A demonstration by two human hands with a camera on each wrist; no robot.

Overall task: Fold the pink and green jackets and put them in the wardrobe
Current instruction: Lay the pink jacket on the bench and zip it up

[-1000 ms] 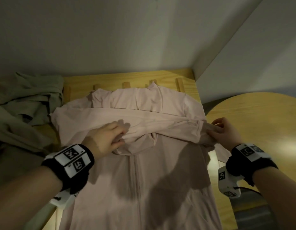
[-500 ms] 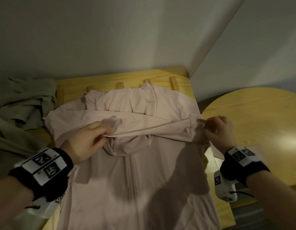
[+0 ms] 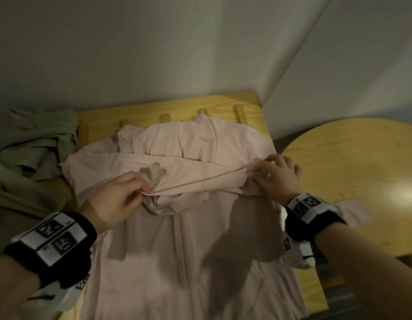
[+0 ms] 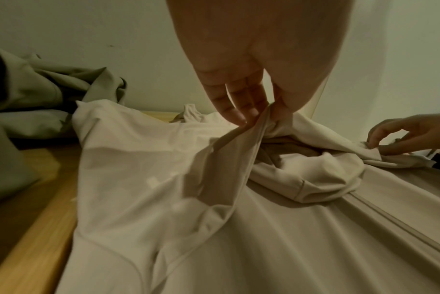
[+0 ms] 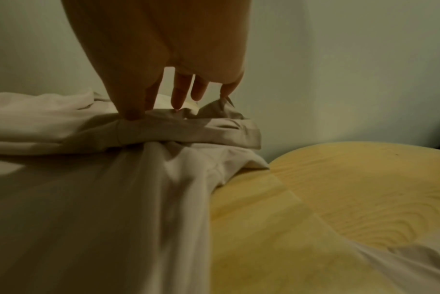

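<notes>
Here, labelled lines, each place taken from the pink jacket:
Writing: only black-and-white coded squares on both wristbands; nothing readable.
Wooden table (image 3: 251,105): under the pink jacket.
Round table (image 3: 352,162): right of it, one trailing sleeve on top.
Pink jacket (image 3: 191,245): pale, zip up, flat, a sleeve folded across the chest.
Green jacket (image 3: 32,144): crumpled at its left.
Left hand (image 3: 112,202): pinching the sleeve's fold, mid-chest.
Right hand (image 3: 278,179): fingertips pinching the sleeve's cuff at the right edge.

Right hand (image 3: 278,176) farther over pink jacket (image 3: 191,239)
</notes>
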